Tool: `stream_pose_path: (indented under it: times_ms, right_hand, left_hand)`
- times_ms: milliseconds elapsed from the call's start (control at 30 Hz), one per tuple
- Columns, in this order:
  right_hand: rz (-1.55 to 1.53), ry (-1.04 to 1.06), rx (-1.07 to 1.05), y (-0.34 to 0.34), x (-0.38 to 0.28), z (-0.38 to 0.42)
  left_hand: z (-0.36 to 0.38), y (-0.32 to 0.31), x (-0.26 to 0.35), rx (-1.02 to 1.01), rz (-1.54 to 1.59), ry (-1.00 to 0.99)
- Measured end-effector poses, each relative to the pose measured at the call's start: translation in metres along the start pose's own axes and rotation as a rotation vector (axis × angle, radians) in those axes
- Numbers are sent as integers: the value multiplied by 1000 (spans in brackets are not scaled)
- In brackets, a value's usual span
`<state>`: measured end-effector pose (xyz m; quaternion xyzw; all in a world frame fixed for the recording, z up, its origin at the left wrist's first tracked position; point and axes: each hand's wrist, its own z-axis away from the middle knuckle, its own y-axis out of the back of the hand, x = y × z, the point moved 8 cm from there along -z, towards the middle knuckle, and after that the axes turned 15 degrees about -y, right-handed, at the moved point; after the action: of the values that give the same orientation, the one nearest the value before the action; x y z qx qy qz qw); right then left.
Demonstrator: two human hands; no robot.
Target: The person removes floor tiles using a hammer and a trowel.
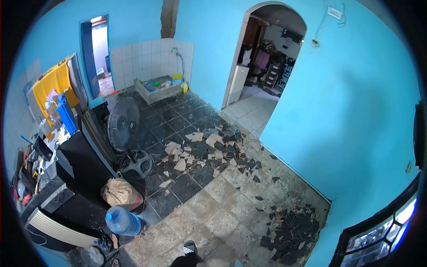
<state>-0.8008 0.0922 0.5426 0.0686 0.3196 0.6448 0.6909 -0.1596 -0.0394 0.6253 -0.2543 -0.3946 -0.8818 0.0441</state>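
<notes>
Hands out of view; finger state cannot be told. Broken dark floor tile shards (209,151) heaped mid-floor, second heap (291,231) near right wall, bare screed (222,213) between. Black pedestal fan (123,124) left.

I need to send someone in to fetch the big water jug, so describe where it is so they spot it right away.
Start at the black pedestal fan standing on the dark tiled floor. Come toward the camera past the tan sack at its base. The water jug lies on its side just beyond it, the only clear blue bottle there, with a bright blue cap.
</notes>
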Motion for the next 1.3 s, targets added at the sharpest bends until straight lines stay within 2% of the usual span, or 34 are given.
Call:
stream_pose_path:
  times_ms: [67,133,200,233,267,300,333,367,400,433,467,533,567,700,767,833,900,933,967,1000,1033,1067,1100,1133,1200,1233,1300]
  right_hand:
    - [64,-64,-13,-7,38,-11]
    - [147,-102,-35,-17,91,-15]
    - [312,-66,-63,-39,166,-23]
    - [444,-5,-79,-52,200,-29]
    - [575,56,-93,-59,228,-32]
    - [737,176,-151,-76,236,-15]
    - [750,36,28,-55,235,-21]
    - [544,-107,-65,-32,213,-24]
    - [337,-254,-126,-6,190,-23]
    - [142,-363,-98,-1,179,-17]
    - [-62,-459,-51,4,169,-10]
    - [-166,-579,-2,14,139,-26]
    - [-218,-637,28,21,121,-37]
    - [-155,-546,-19,21,-13,-117]
    - [-82,-471,-52,36,-67,-147]
    - [15,-392,-65,62,-99,-170]
    - [218,-231,-68,98,-110,-200]
    - [437,2,-66,117,-135,-211]
    - [735,314,-18,131,-162,-217]
    - [957,607,61,143,-186,-227]
    - [1071,773,146,159,-202,-251]
    - [963,489,138,182,-216,-310]
    - [610,175,50,203,-237,-338]
    - [212,-95,59,225,-260,-357]
    - [-264,-364,57,245,-351,-359]
    - [-105,-341,131,253,-405,-359]
    - [-72,-247,141,250,-476,-385]
  left_hand:
    - [-32,19,22,64,36,-105]
    - [-71,23,19,113,48,-119]
    - [-153,22,-13,136,32,85]
    - [-189,36,-5,260,-53,-75]
    - [-196,93,46,321,81,43]
    - [-216,124,67,396,93,45]
    - [-229,153,94,322,-27,49]
    - [-250,177,112,421,35,-103]
    - [-264,202,133,463,31,-172]
    - [-276,219,152,507,28,-245]
    - [-290,225,155,528,42,-233]
    - [-311,252,176,565,97,-183]
    - [-331,249,170,571,108,-227]
    - [-378,223,142,407,-15,-93]
    - [-385,207,126,324,4,68]
    - [-382,198,123,210,-72,113]
    - [-371,182,111,292,-47,231]
    - [-370,178,105,338,-30,292]
    - [-373,161,95,177,4,396]
    - [-370,148,85,137,32,420]
    - [-371,140,87,102,60,442]
    - [-376,135,89,95,49,477]
    - [-382,135,90,88,32,512]
    - [-389,136,89,82,13,544]
    - [-419,133,87,64,-19,482]
    - [-437,135,91,73,-1,458]
    - [-463,150,90,95,81,503]
